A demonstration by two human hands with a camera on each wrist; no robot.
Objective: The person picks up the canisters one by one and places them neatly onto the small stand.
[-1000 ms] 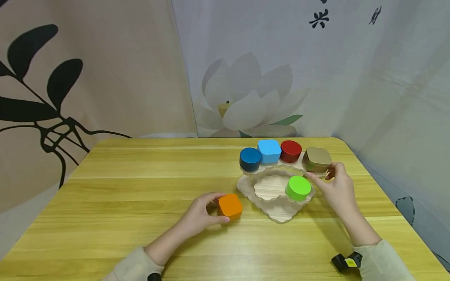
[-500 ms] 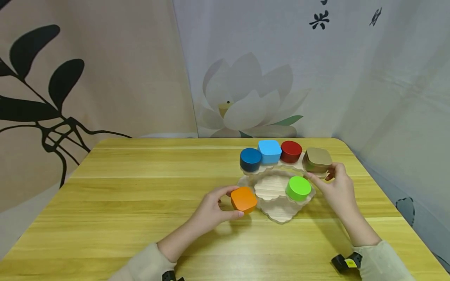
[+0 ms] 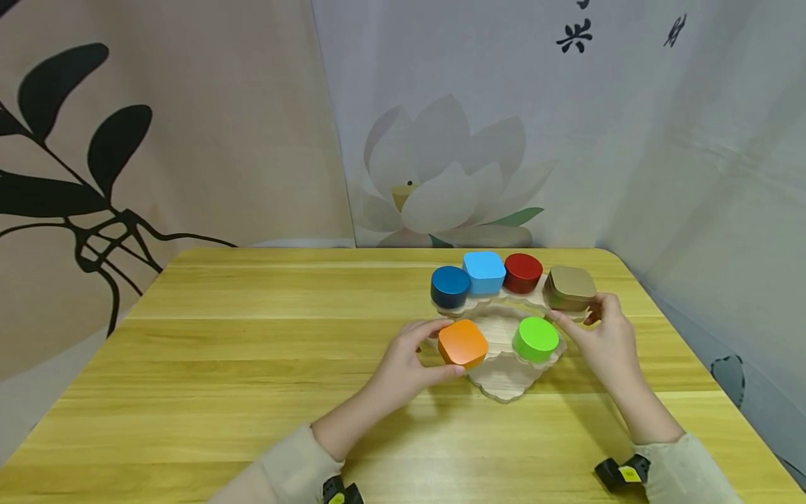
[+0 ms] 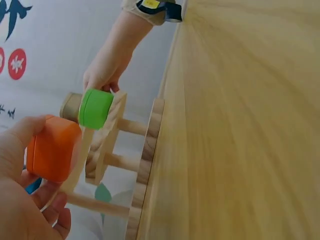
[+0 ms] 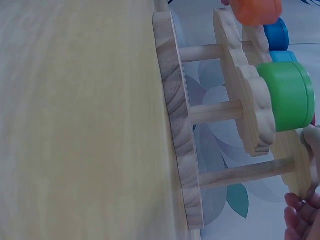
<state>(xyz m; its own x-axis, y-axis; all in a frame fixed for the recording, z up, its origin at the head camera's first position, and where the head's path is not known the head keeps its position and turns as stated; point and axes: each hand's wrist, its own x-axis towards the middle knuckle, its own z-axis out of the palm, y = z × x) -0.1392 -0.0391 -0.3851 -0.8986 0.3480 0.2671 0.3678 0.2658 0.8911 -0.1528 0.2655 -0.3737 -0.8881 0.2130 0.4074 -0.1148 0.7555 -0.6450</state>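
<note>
My left hand (image 3: 403,364) grips a small orange rounded-square tin (image 3: 462,343) between thumb and fingers, over the left part of a tiered wooden stand (image 3: 504,381). Whether the tin touches the shelf beneath cannot be told. On the right end of the stand's middle shelf (image 5: 250,105) sits a round green tin (image 3: 535,338). My right hand (image 3: 604,339) pinches the right edge of the top shelf, close to a tan square tin (image 3: 571,285). In the right wrist view, the fingers (image 5: 297,220) curl at that shelf's edge.
Along the curved top shelf stand a dark blue round tin (image 3: 450,287), a light blue square tin (image 3: 484,271) and a red round tin (image 3: 522,273). Wooden posts (image 5: 217,112) join shelves and base. A printed curtain (image 3: 453,140) hangs behind the wooden table (image 3: 252,364).
My left hand has carried the orange tin rightward and away from me, from beside the stand to over its left part. My right hand stays at the top shelf's edge.
</note>
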